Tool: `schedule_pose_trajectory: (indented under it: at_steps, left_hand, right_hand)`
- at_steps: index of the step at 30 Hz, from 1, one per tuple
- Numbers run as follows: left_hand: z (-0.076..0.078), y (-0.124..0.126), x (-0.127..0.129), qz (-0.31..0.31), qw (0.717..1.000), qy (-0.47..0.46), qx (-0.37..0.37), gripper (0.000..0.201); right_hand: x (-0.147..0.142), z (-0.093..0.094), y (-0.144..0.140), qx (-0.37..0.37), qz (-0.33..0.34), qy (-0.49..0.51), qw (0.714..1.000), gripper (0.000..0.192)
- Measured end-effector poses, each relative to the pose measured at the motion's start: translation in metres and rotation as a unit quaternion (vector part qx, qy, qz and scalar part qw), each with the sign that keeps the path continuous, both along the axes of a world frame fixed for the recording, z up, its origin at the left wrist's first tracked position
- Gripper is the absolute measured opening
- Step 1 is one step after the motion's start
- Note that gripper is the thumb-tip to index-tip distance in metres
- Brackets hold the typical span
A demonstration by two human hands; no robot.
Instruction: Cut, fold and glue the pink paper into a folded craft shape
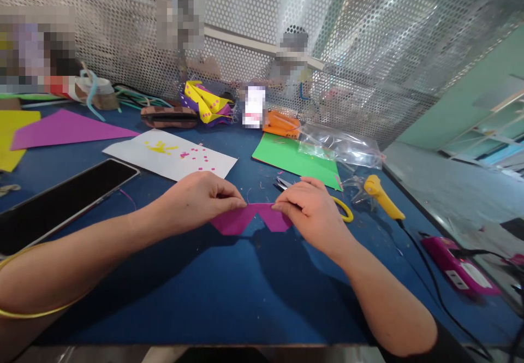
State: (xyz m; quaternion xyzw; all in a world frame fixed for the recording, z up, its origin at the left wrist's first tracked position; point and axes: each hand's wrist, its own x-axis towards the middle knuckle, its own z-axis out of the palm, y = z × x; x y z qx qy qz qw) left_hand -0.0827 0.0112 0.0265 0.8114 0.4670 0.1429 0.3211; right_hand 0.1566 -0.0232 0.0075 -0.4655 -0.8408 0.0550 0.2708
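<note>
A small purple cut piece of craft sheet point(234, 224) with a notch in its lower edge is stretched between my two hands, just above the blue table. My left hand point(200, 199) pinches its upper left edge between thumb and fingers. At the upper right edge, my right hand point(313, 210) pinches it in the same way. Scissors with a yellow handle point(344, 210) lie behind my right hand, partly hidden by it, their blades poking out on its left. The piece's outer ends are partly covered by my fingers.
On the blue table point(229, 308) lie a dark tablet point(65, 202), a white sheet with yellow and pink bits point(176, 154), a green sheet point(295, 155) and purple sheet point(69, 131). At right are a yellow glue gun point(385, 198) and a pink power strip point(460, 267). Perforated metal mesh point(245, 13) stands behind.
</note>
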Motion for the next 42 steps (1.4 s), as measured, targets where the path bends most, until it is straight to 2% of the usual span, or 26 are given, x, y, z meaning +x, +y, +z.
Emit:
schedule_pose_trajectory:
  at_steps: [4,7,12,16,19,23,29,33,36,40,42]
  left_hand:
    - [-0.001,0.003,-0.002,-0.018,0.999,0.023,-0.026,0.032]
    - [-0.002,0.000,0.000,-0.009,1.000,0.010,-0.027,0.031]
    - [-0.002,-0.009,0.007,0.031,0.999,-0.017,0.023,0.026]
    - [-0.006,-0.016,0.015,0.002,0.996,-0.009,0.089,0.025]
    - [-0.010,-0.018,0.017,-0.031,0.993,-0.002,0.111,0.026]
    - [-0.009,-0.011,0.012,-0.055,0.995,0.016,0.083,0.031]
    - [0.000,0.004,-0.002,-0.074,0.997,0.017,0.030,0.033]
    - [0.003,0.011,-0.008,-0.083,0.996,0.021,-0.013,0.035]
    - [0.005,0.022,-0.018,-0.050,0.998,0.038,0.009,0.033]
    - [0.007,0.041,-0.035,0.071,0.993,0.062,0.070,0.032]
    - [0.006,0.043,-0.038,0.118,0.987,0.054,0.091,0.036]
  right_hand:
    - [0.000,0.000,0.000,0.003,0.005,-0.009,1.000,0.023]
    - [-0.001,0.000,-0.001,-0.001,0.004,-0.004,1.000,0.022]
    - [-0.003,0.000,-0.003,0.017,-0.014,-0.003,1.000,0.018]
    - [-0.015,-0.003,-0.008,0.015,0.017,-0.007,1.000,0.016]
    - [-0.021,-0.005,-0.011,-0.026,0.048,0.005,0.999,0.021]
    - [-0.015,0.001,-0.010,-0.074,0.057,0.020,0.995,0.023]
    - [0.005,0.012,-0.004,-0.072,0.048,0.025,0.996,0.032]
    - [0.017,0.019,-0.001,-0.095,0.032,0.014,0.995,0.029]
    - [0.034,0.024,0.002,-0.126,-0.016,-0.005,0.992,0.026]
    - [0.060,0.027,0.006,-0.129,-0.122,-0.004,0.984,0.026]
    - [0.065,0.027,0.007,-0.130,-0.129,0.003,0.983,0.026]
